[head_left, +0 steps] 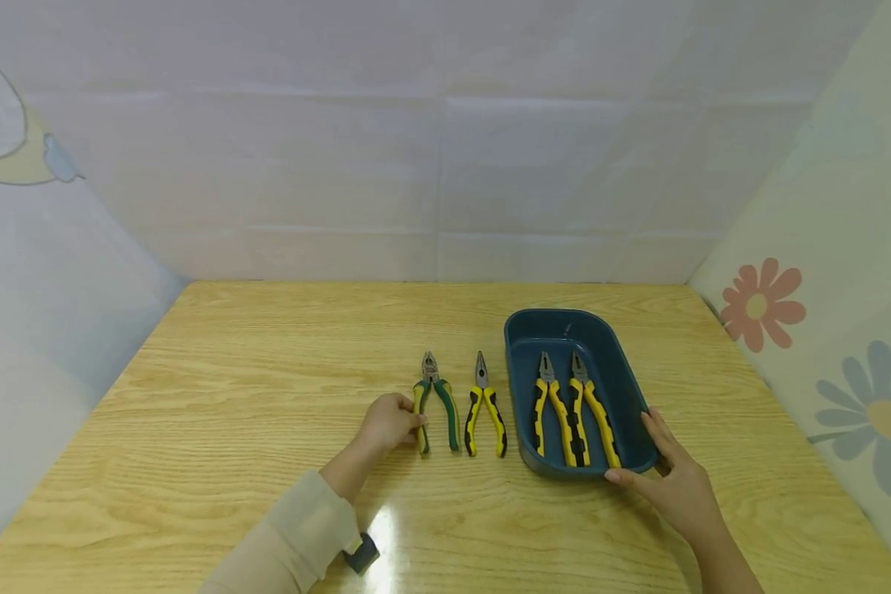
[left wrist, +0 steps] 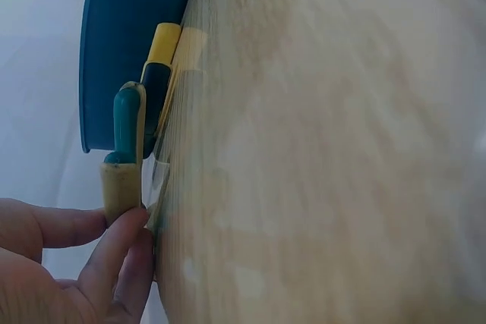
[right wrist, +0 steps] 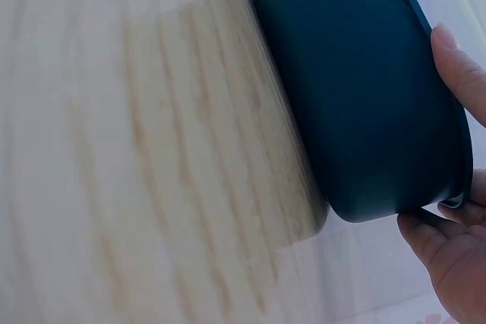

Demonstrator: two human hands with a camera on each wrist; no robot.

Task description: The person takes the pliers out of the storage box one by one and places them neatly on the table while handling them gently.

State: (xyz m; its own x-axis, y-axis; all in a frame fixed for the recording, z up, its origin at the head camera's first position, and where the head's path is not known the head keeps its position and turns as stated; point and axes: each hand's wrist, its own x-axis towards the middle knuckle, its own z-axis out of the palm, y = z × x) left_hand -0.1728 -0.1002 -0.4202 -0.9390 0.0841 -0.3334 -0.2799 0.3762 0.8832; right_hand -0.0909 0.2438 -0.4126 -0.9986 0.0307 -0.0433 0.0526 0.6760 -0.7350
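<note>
The left hand has its grip narrowed to one handle's thickness, thumb and fingers pinching the left handle of the green-and-yellow pliers, which are positioned on the tabletop beside the long-nose pliers. The right hand holds the near right corner of the blue tray, its grip spread across the rim; two yellow-and-black pliers lie side by side inside.

tray: smooth plastic | plier heads: metal | tabletop: glossy wood-grain | sleeve: matt cloth
</note>
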